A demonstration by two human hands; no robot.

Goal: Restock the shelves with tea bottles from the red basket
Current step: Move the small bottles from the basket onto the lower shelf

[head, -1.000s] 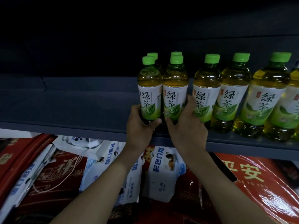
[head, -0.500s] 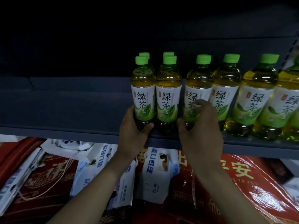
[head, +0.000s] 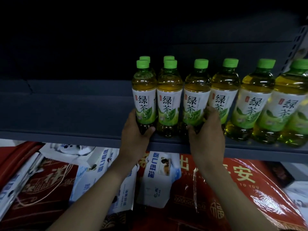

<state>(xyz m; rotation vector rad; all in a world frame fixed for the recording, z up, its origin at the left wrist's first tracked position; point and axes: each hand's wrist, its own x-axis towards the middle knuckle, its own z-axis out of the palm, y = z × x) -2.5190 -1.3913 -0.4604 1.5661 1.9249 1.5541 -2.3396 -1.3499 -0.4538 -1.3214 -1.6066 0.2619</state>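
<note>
Several green-capped tea bottles stand in a row on the dark grey shelf (head: 66,114). My left hand (head: 135,139) grips the base of the leftmost front bottle (head: 144,100). A second front bottle (head: 169,104) stands free beside it. My right hand (head: 206,137) grips the lower part of the third bottle (head: 196,100). Two more bottles stand behind the first two, only their caps (head: 144,58) showing. Further bottles (head: 223,97) continue to the right. The red basket is out of view.
The shelf's left half holds nothing, and its back is dark. Below the shelf edge (head: 83,135) lie red gift bags (head: 233,189) and white-and-blue cartons (head: 158,177). A perforated shelf upright (head: 296,47) rises at the far right.
My right hand has left the second bottle and moved right onto the third bottle, now gripping it. My left hand has stayed on the leftmost bottle.
</note>
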